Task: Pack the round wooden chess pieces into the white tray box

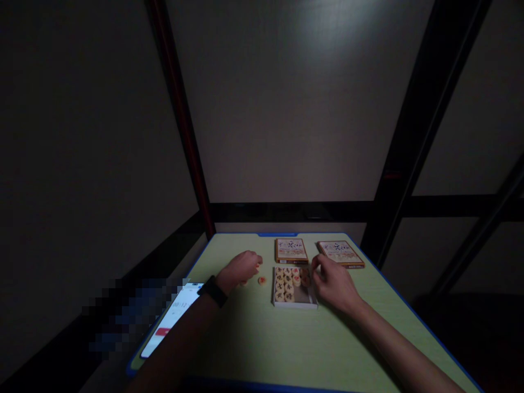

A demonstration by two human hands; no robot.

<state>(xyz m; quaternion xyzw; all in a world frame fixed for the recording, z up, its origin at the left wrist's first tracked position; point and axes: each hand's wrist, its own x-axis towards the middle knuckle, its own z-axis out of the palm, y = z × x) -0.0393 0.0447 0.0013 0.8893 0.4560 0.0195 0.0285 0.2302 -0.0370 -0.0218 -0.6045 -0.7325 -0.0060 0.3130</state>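
Note:
A shallow tray (303,300) of round wooden chess pieces (285,283) lies on a green table (286,344). My left hand (240,269) rests left of the tray, its fingers curled round a small piece with red marking. Another loose piece (261,280) lies just right of that hand. At the tray's right edge my right hand (333,281) has its fingers pinched together over the pieces; what they hold is too small to make out. A dark band sits on my left wrist.
Two flat printed boxes (291,250) (341,253) lie at the far side of the table. A lit phone (174,316) lies at the near left corner. Dark metal posts (413,125) and a reddish post (184,120) rise behind the table, against a grey wall.

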